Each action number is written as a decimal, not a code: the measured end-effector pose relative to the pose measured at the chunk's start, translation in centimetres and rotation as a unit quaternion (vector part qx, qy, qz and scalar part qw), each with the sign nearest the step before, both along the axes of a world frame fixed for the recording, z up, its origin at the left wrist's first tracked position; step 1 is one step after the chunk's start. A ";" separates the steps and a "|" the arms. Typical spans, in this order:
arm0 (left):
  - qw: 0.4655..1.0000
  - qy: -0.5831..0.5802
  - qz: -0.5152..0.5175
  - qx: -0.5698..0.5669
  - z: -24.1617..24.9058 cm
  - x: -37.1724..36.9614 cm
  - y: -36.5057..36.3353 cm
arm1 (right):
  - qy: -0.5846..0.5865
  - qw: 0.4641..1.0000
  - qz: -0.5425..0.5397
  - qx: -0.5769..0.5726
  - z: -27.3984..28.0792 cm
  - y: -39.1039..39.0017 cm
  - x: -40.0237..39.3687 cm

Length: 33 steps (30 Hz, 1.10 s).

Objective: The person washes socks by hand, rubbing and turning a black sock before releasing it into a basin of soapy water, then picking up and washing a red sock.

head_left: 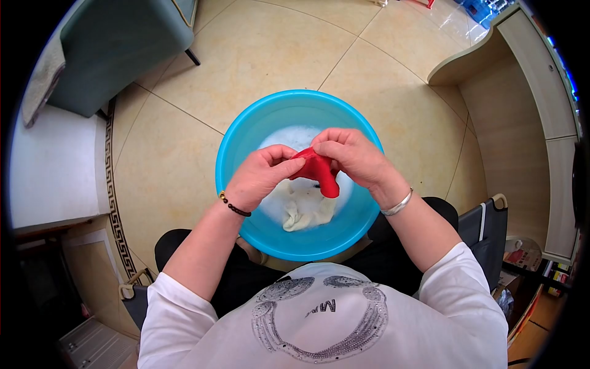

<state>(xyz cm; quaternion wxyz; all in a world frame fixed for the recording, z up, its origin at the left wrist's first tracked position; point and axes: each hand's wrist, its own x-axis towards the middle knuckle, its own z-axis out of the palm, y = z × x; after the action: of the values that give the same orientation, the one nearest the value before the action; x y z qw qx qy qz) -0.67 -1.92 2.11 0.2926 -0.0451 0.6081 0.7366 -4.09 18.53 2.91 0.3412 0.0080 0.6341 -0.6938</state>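
Note:
Over a blue plastic basin [226,166] I hold a red sock [318,167] stretched between both hands. My left hand [259,175] pinches its left edge between thumb and fingers. On the other side, my right hand [353,157] grips the upper right edge, and the narrow end of the sock hangs down below. Sudsy water [289,138] fills the bottom of the basin. A wet cream-white cloth [306,212] lies crumpled in the suds, below the sock in this view.
The basin stands on a beige tiled floor [276,43] between my legs. A grey-green chair [123,49] is at the upper left, beside a white surface [55,172]. A light wood cabinet [522,92] stands to the right, with boxes and bags beneath it.

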 end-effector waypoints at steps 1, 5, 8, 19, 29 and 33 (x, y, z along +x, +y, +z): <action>1.000 0.006 0.011 -0.024 -0.1 0.1 0.1 | 0.003 1.000 0.010 0.010 0.0 0.0 0.0; 1.000 0.002 0.023 -0.019 0.1 0.2 0.3 | 0.002 0.999 0.017 0.030 0.9 -0.4 0.4; 1.000 -0.022 0.005 0.004 -0.1 0.0 -0.1 | -0.003 1.000 0.011 0.019 0.8 -0.5 0.4; 0.999 -0.012 0.047 0.016 -0.2 -0.2 -0.3 | -0.053 0.996 -0.035 -0.060 -0.4 0.5 -0.4; 0.999 -0.007 0.032 0.022 0.3 -0.1 -0.5 | 0.107 0.986 0.063 0.107 0.6 -0.7 0.6; 0.998 -0.005 0.036 0.059 -0.5 -0.2 -0.5 | 0.052 0.994 0.054 0.078 0.7 -0.4 0.2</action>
<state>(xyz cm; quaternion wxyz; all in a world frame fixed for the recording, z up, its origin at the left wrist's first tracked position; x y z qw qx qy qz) -0.85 -2.37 1.64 0.2708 -0.0537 0.5599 0.7812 -3.93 18.16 3.66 0.3430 -0.0353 0.7028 -0.6222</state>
